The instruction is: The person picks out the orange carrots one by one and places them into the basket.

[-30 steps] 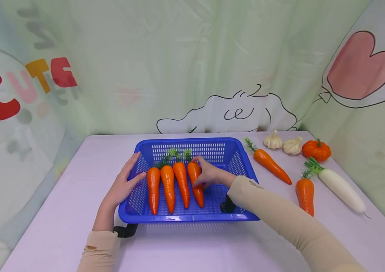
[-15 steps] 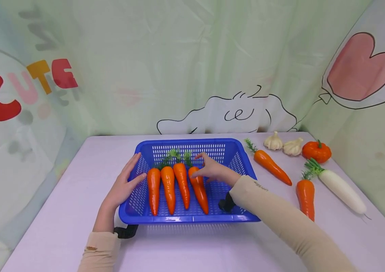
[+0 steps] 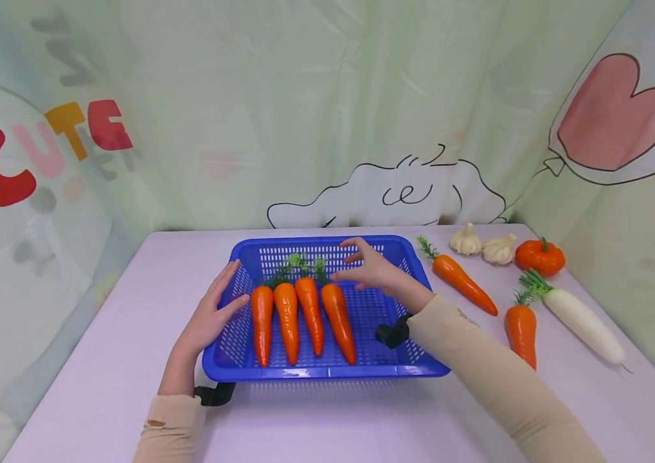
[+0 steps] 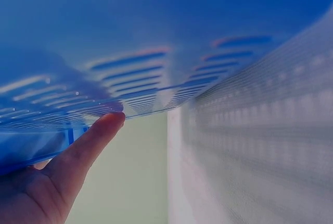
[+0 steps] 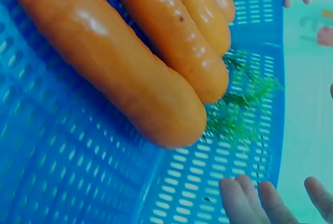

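Note:
Several orange carrots with green tops (image 3: 287, 321) lie side by side in a blue plastic basket (image 3: 327, 372). My left hand (image 3: 209, 321) lies against the basket's left side, its fingers straight and its thumb reaching over the rim. In the left wrist view a finger (image 4: 96, 138) touches the slotted outer wall. My right hand (image 3: 370, 267) hovers over the right half of the basket, fingers spread and holding nothing. Nearest to it is the rightmost carrot (image 3: 339, 321), which it does not touch. The right wrist view shows this carrot (image 5: 114, 68) apart from my fingertips (image 5: 273, 203).
Right of the basket lie two more carrots, one behind (image 3: 463, 283) and one nearer (image 3: 520, 331). Beyond them are two garlic bulbs (image 3: 466, 240), a small orange pumpkin (image 3: 539, 258) and a white radish (image 3: 582, 325). A printed curtain (image 3: 304, 116) hangs behind the table (image 3: 101, 360).
My right hand has let go of the rightmost carrot and lifted up and to the right. That carrot's tip has shifted right and toward me. My left hand has stayed put.

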Tool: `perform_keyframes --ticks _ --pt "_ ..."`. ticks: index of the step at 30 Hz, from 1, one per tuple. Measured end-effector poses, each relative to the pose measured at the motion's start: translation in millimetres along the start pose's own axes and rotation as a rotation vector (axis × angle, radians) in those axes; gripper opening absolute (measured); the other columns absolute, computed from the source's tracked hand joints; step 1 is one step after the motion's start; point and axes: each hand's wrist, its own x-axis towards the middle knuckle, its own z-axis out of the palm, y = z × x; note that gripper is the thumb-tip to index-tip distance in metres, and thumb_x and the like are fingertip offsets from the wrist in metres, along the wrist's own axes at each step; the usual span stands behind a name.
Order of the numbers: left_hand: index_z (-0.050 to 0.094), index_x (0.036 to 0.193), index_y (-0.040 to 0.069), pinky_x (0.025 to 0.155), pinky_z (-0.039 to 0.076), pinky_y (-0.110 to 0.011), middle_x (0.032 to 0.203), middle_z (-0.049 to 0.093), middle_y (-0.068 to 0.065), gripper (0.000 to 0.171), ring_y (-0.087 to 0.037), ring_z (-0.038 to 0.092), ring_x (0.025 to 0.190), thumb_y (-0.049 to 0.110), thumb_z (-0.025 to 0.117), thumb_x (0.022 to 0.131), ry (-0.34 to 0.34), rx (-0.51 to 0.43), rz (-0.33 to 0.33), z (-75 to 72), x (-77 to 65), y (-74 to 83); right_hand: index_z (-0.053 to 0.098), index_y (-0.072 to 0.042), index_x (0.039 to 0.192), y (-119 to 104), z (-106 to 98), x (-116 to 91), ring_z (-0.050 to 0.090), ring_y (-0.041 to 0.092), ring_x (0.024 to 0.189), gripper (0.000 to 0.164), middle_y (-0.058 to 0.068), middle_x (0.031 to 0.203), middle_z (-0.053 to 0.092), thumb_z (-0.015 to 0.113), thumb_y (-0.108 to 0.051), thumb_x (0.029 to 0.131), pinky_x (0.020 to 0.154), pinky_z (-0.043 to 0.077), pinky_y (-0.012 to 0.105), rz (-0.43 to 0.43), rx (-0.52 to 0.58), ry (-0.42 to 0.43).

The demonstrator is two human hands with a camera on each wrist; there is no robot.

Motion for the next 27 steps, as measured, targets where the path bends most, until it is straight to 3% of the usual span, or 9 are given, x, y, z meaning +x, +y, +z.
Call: perform_keyframes --ticks 14,27 --pt "0.02 0.147 0.021 0.099 0.015 -0.067 0.152 0.012 -0.01 0.065 -0.036 0.011 0.137 0.028 0.052 0.091 0.002 -0.006 0.008 0.7 -0.7 -0.8 0.027 -0.012 0.14 2 -35 -22 0.049 0.038 0.112 0.072 0.024 0.134 0.039 0.069 -0.021 0.082 0.085 0.049 0.044 -0.082 0.0 0.028" --pt "0.021 0.147 0.022 0.1 0.016 -0.065 0.152 0.012 -0.009 0.065 -0.034 0.01 0.137 0.028 0.053 0.091 0.004 -0.017 0.001 1.8 -1.2 -0.7 0.024 -0.009 0.14 6 -74 -42 0.048 0.041 0.112 0.072 0.027 0.133 0.039 0.067 -0.017 0.083 0.087 0.046 0.047 -0.153 -0.028 0.085"
